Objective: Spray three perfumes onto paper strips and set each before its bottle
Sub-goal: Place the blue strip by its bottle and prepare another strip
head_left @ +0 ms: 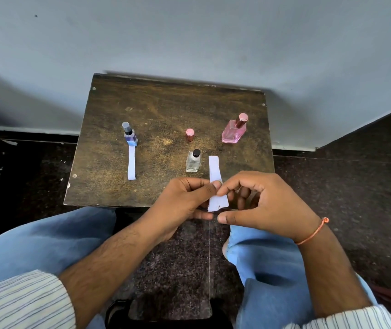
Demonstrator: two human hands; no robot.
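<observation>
Dim, soft daylight (edges bowed, corners slightly blurred)

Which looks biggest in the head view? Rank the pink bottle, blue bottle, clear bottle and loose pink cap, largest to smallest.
1. Pink bottle
2. Blue bottle and clear bottle: look alike; the clear one stands nearer the camera, so unranked.
3. Pink cap

The surface (pixel 166 108) is dark brown with worn golden patches. One bottle (pixel 131 137) holds blue-violet liquid, one (pixel 233 132) is pink with a rose-gold cap, one (pixel 193 161) is clear, black-capped. The paper strips (pixel 214 169) are pale lilac-white. Jeans (pixel 47 236) are light blue, sleeves (pixel 18 302) white with thin dark stripes, the wrist thread (pixel 313 233) orange.
</observation>
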